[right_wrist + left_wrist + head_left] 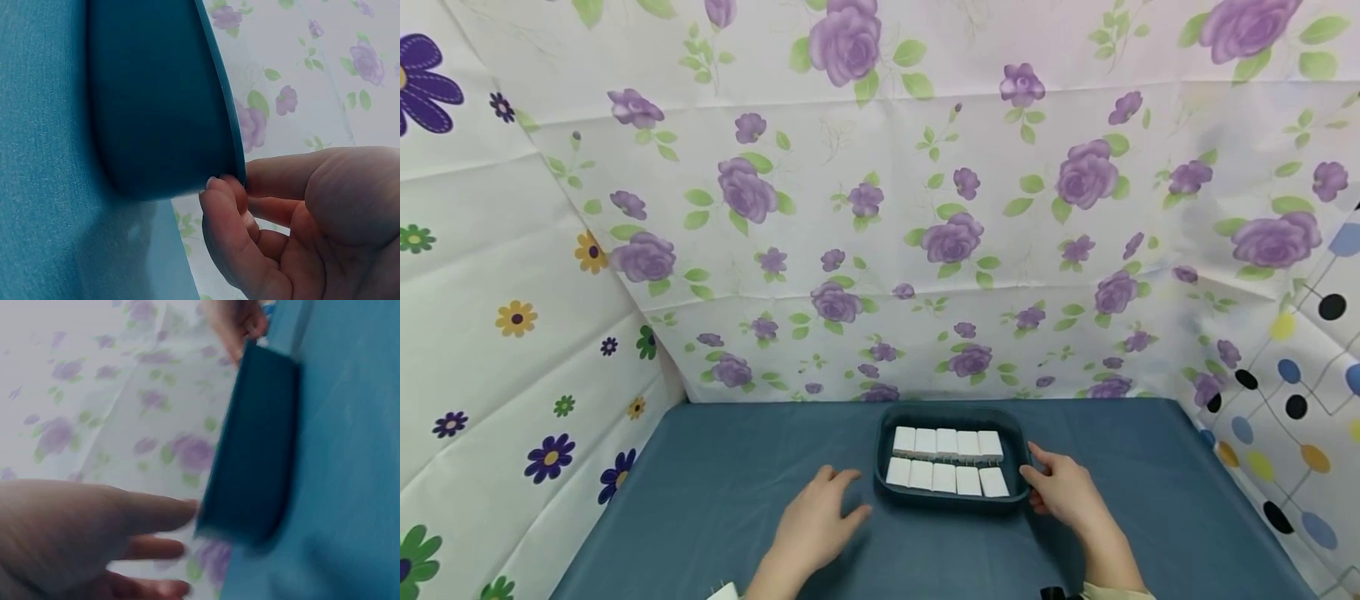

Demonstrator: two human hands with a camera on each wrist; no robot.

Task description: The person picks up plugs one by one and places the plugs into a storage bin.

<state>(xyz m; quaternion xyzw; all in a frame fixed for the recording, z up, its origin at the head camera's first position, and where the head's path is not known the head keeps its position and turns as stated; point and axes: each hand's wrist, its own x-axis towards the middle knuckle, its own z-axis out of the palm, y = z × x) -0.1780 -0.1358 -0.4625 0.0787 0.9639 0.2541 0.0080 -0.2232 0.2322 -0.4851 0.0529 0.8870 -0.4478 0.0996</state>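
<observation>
A dark teal rectangular tray [955,501] stands on the table, holding two rows of white blocks [943,478] with thin metal prongs, like plug adapters. At its right end my right hand [1063,489] pinches the rim; in the right wrist view the thumb and curled fingers [228,219] meet at the corner of the tray [156,100]. My left hand [817,521] is just left of the tray, fingers spread and apart from it in the head view. The left wrist view shows that hand [81,531] with its thumb close to the rim of the tray [256,450].
A dark blue-green cloth covers the table [722,458]. Part of a white object with thin prongs [725,592] shows at the bottom edge by my left wrist. Flower-patterned sheets [880,250] hang behind and at the left, with a dotted sheet [1292,408] at the right.
</observation>
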